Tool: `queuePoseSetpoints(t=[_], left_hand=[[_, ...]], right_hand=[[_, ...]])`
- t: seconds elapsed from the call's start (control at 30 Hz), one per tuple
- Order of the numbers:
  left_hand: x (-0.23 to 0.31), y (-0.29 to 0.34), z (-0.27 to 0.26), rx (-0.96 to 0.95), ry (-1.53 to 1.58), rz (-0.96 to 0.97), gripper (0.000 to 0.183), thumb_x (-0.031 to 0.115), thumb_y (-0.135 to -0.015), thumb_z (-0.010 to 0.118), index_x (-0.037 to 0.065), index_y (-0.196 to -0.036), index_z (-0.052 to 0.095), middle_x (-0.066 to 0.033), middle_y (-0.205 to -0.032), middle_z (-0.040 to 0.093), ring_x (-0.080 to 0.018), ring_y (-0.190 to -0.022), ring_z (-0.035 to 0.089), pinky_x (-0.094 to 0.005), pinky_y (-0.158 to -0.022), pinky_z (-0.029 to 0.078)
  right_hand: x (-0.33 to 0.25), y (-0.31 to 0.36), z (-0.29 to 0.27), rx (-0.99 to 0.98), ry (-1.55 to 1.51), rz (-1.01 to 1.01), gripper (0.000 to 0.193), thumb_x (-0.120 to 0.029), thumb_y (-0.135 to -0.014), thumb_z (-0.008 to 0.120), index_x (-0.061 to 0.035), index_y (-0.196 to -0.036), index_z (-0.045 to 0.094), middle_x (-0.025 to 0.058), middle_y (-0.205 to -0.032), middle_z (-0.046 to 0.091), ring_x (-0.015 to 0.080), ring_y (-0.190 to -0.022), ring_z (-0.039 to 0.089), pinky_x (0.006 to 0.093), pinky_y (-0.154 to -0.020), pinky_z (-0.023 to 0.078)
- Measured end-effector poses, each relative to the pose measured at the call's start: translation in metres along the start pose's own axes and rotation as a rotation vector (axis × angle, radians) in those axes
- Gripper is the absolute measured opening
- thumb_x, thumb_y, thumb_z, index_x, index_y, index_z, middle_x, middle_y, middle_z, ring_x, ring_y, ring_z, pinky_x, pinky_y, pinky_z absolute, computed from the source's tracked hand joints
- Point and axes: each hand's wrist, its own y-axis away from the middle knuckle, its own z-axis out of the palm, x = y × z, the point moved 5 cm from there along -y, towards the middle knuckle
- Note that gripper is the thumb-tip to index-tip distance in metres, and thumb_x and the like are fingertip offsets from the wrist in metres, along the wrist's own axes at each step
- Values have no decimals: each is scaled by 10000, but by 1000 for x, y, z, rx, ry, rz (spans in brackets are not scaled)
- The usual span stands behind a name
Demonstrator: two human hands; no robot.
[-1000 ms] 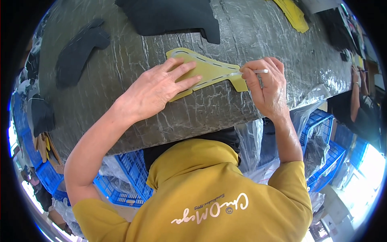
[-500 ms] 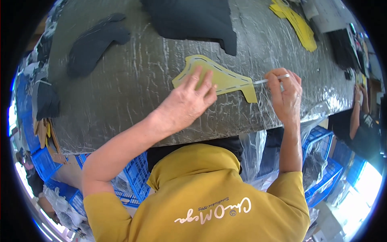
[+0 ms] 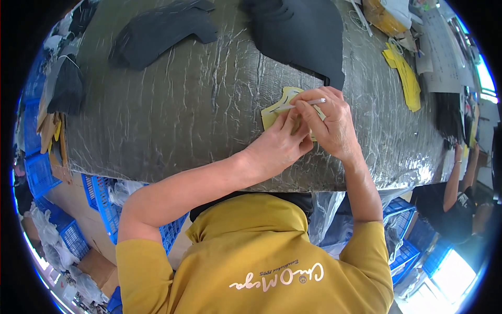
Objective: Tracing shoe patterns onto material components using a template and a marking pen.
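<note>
Under my hands lies a yellow pattern template with narrow slots along its edge, flat on the dark table; the hands cover most of it. My left hand presses on the template with fingers extended, some of them hidden behind the right hand. My right hand is closed on a slim white marking pen. The pen slants across above my left fingertips, and its tip meets the template's upper left part, by a slot.
The table has a creased, shiny film cover. Stacked black cut pieces lie just beyond the template, more black pieces at far left. Yellow strips and a paper sheet are at right. Blue crates stand below; another person works at right.
My right hand and the pen have moved left, from the template's right end to its upper left part, beside my left hand. The whole view has shifted a little.
</note>
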Motion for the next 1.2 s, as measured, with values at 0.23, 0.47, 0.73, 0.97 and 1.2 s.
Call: queuePoseSetpoints(t=[0.23,0.47,0.73,0.97,1.2], left_hand=[[-3,0,-2,-23,72,-8,337,166,-844,635,43,-1157,633,-228,-1305,552,-432,-1274,536,-521,-1125,438],[-2,0,-2,-99,-26,7,354,215,-881,623,31,-1182,606,-262,-1400,522,-478,-1350,479,-524,-1160,401],[-2,-1,-6,-131,-20,21,376,193,-868,628,20,-1200,605,-267,-1400,518,-481,-1344,483,-517,-1150,413],[-2,-4,-8,-152,11,21,406,143,-856,627,5,-1237,599,-273,-1410,502,-479,-1347,478,-488,-1115,461],[-2,-4,-8,-153,8,34,420,123,-842,639,5,-1245,603,-267,-1418,501,-472,-1361,469,-472,-1105,477]], right_hand=[[4,-6,-1,-20,46,-35,80,-114,-952,652,-68,-913,704,39,-898,726,254,-840,677,394,-901,454],[19,-10,-12,21,154,50,75,-135,-975,644,-79,-950,687,19,-890,724,240,-838,667,389,-895,446],[22,-9,-13,103,145,49,91,-157,-986,637,-91,-951,690,15,-868,714,229,-804,656,383,-898,440],[20,-1,-20,171,214,51,69,-140,-965,654,-89,-940,694,14,-859,717,227,-786,659,396,-897,445],[18,12,-30,153,278,47,71,-102,-981,636,-81,-977,703,14,-830,731,220,-796,664,388,-913,428]])
